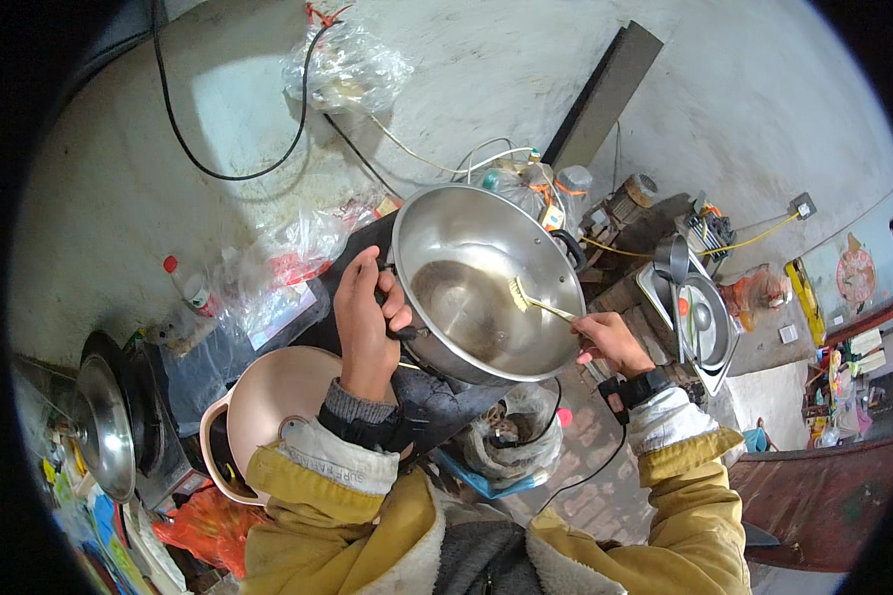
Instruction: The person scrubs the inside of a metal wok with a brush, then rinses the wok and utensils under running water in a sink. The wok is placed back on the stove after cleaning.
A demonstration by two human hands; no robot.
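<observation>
A wide stainless-steel pot (pixel 484 260) with black side handles is tilted toward me, a brownish patch of liquid or residue at its bottom. My left hand (pixel 368 327) grips the pot's near-left handle. In my right hand (pixel 614 342) is the thin handle of a small scrubbing brush (pixel 519 294). Its pale bristles lie inside the pot, close to the edge of the brown patch. Beneath the pot is a dark stove or counter surface (pixel 446 413), partly hidden by it. A pink basin (pixel 298 387) stands beside my left forearm.
A lined waste bin (pixel 517 439) stands below the pot. At right, a metal tray (pixel 714 383) carries a bowl and ladles. Plastic bags (pixel 298 245) and a red-capped bottle (pixel 193 290) sit by the wall. A metal lid (pixel 104 424) leans at far left. A cable (pixel 591 472) hangs from my right wrist.
</observation>
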